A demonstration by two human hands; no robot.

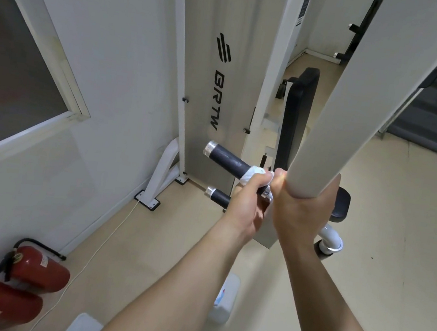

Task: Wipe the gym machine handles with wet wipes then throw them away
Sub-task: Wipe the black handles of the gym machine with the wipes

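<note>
A black machine handle with a silver end cap sticks out to the left from the white lever arm. My left hand grips the base of this handle with a white wet wipe wrapped around it under the fingers. My right hand grips the lower end of the white lever arm, fingers curled round it. A second, shorter black handle shows just below, partly hidden behind my left hand.
The white machine housing and its frame foot stand by the wall. The black back pad and seat are behind the lever arm. Two red fire extinguishers lie bottom left. A wipes pack lies on the floor.
</note>
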